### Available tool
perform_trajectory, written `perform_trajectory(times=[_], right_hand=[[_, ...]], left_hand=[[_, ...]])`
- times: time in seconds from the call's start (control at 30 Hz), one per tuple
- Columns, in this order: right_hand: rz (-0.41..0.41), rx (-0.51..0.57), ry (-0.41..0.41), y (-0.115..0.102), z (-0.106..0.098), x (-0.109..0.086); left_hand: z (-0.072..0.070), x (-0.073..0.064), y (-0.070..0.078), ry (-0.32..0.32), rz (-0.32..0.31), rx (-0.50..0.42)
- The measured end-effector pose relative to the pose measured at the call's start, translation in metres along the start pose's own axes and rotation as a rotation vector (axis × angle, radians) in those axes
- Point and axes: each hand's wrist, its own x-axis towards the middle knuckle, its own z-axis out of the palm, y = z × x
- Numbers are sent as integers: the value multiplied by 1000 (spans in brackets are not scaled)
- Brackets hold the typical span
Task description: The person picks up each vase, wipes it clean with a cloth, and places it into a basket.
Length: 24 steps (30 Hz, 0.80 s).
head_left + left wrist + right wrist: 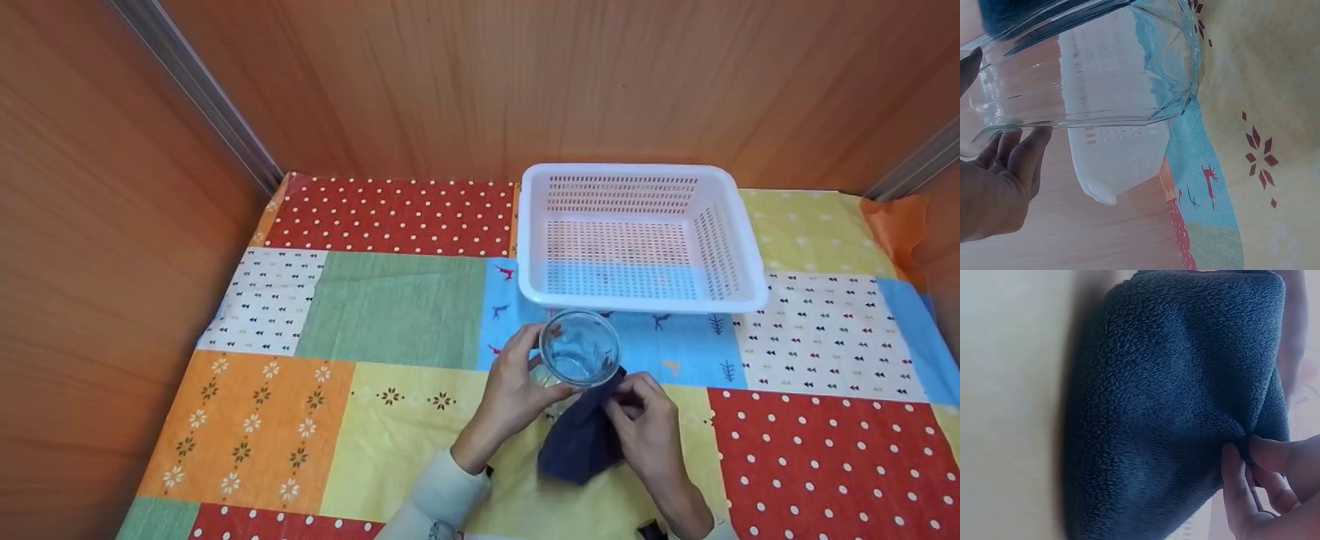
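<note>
A tall clear glass vessel [580,347] with a round rim is upright in front of the basket. My left hand [510,390] grips its side near the rim, thumb toward me and fingers on the far left. The left wrist view shows the faceted base of the glass vessel [1168,73]. Against its near right side hangs a dark blue cloth [576,446]. My right hand [649,420] pinches that cloth close to the glass. Up close in the right wrist view, the cloth [1168,382] looks fluffy, with a fold gathered between thumb and fingers [1235,478].
A white perforated plastic basket [641,304] stands behind the glass, with nothing seen inside. Under everything lies a patchwork-print tablecloth [405,300]. Wood-grain panels [450,90] enclose the back and sides.
</note>
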Motion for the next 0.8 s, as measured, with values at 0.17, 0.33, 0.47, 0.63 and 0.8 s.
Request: perform_trajectory(times=[0.17,0.33,0.47,0.63,0.8], right_hand=[[26,-61,-42,15,3,-3],[34,-47,-74,20,3,-4],[16,-40,-56,17,3,-5],[-15,-34,-7,2,2,-2],[-64,11,31,-18,-2,4]], left_hand=[[0,0,0,-3,3,-7],[0,-1,0,1,12,-18],[-1,-2,-1,-3,12,-15],[-1,-2,0,-9,2,-1],[-2,-1,0,-10,3,9]])
